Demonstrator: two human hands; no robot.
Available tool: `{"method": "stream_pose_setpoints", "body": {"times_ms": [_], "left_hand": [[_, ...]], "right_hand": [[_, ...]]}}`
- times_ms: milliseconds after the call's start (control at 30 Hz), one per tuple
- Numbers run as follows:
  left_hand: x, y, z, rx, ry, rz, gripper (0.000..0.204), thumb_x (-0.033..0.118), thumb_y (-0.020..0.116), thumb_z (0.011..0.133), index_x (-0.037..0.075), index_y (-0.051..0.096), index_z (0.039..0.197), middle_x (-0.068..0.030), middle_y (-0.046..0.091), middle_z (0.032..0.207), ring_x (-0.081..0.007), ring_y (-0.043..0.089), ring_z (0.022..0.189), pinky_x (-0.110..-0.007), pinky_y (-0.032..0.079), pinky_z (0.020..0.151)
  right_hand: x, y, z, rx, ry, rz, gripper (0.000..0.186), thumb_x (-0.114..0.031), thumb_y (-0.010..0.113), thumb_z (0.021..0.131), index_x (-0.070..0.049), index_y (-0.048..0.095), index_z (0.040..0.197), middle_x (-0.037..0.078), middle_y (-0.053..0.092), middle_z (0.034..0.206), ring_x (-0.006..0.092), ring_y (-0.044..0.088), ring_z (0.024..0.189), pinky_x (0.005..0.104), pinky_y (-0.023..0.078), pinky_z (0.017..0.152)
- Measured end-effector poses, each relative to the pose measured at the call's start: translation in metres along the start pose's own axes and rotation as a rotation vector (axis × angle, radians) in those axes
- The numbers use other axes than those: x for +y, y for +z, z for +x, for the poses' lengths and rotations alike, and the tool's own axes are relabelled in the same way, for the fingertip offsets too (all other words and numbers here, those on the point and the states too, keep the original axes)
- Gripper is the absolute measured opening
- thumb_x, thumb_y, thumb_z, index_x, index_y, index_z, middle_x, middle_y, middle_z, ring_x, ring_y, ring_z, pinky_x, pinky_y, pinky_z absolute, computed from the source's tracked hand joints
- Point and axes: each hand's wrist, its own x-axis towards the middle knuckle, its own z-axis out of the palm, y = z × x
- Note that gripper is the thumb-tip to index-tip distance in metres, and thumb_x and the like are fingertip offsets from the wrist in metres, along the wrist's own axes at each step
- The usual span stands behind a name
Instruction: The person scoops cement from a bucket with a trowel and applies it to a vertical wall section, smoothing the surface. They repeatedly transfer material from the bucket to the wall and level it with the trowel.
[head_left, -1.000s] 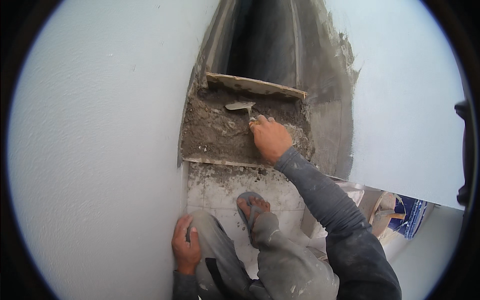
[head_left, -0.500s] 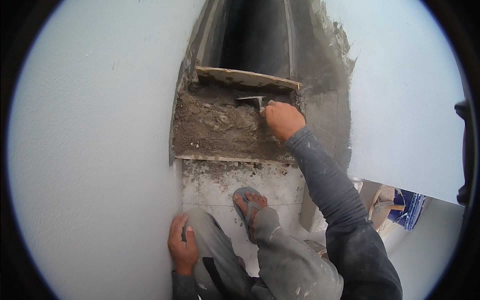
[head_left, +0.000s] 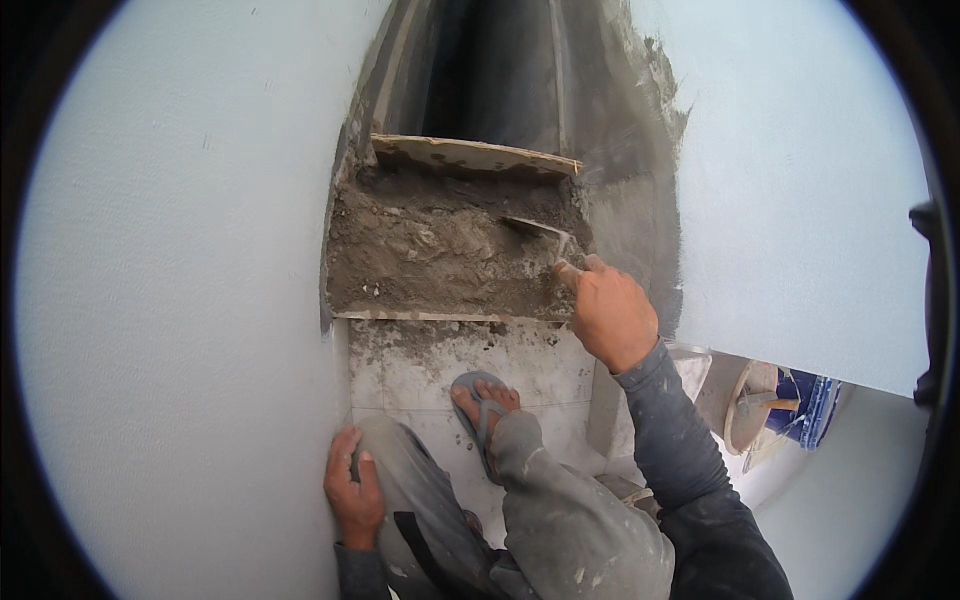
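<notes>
My right hand is closed on the handle of a small trowel. Its blade touches the rough grey mortar, which fills the step between a lighter thin edge at the front and an upright board at the back. Some of the handle is hidden by my fingers. At the bottom left, my left hand rests on my knee beside the wall, holding nothing, fingers loosely curved and thumb apart.
A white wall runs along the left, a partly plastered wall along the right. Beyond the board is a dark recess. My sandalled foot stands on spattered white tiles. A blue bucket and a round container lie lower right.
My right hand and the trowel have moved right and down across the mortar. My left hand stays on my knee. The whole view has shifted slightly.
</notes>
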Motion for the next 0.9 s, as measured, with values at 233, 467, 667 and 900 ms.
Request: {"method": "stream_pose_setpoints", "body": {"times_ms": [233, 467, 667, 900], "left_hand": [[-0.002, -0.003, -0.006, -0.026, -0.008, -0.004, 0.033, 0.011, 0.054, 0.099, -0.008, 0.063, 0.125, -0.0231, 0.062, 0.133, -0.0329, 0.056, 0.127, -0.041, 0.038, 0.112], [-0.002, -0.002, -0.002, -0.022, 0.003, -0.023, 0.033, 0.011, 0.055, 0.099, -0.008, 0.062, 0.125, -0.0228, 0.062, 0.134, -0.0329, 0.055, 0.128, -0.041, 0.038, 0.112], [-0.003, -0.001, -0.002, -0.026, -0.012, -0.047, 0.033, 0.013, 0.056, 0.099, -0.007, 0.063, 0.124, -0.0223, 0.062, 0.133, -0.0327, 0.056, 0.127, -0.041, 0.039, 0.112], [-0.001, -0.003, -0.005, -0.024, -0.032, -0.048, 0.034, 0.013, 0.057, 0.098, -0.008, 0.063, 0.124, -0.022, 0.064, 0.13, -0.0309, 0.058, 0.125, -0.04, 0.039, 0.111]], "right_hand": [[-0.024, 0.08, 0.016, 0.059, -0.025, -0.101, 0.03, -0.011, 0.061, 0.089, 0.008, 0.066, 0.112, 0.015, 0.061, 0.1, 0.0294, 0.066, 0.093, 0.0374, 0.057, 0.074], [-0.021, 0.034, -0.053, 0.078, -0.064, -0.079, 0.044, -0.006, 0.057, 0.089, 0.008, 0.057, 0.131, 0.016, 0.06, 0.096, 0.0318, 0.066, 0.088, 0.0398, 0.057, 0.072], [-0.001, 0.006, -0.047, 0.191, -0.022, 0.447, 0.038, -0.007, 0.059, 0.091, 0.003, 0.061, 0.128, 0.02, 0.064, 0.088, 0.0349, 0.066, 0.067, 0.0423, 0.053, 0.063], [0.016, 0.027, 0.033, -0.185, 0.595, 1.226, 0.029, -0.021, 0.053, 0.103, 0.005, 0.063, 0.096, 0.009, 0.062, 0.071, 0.014, 0.057, 0.052, 0.0323, 0.048, 0.051]]}}
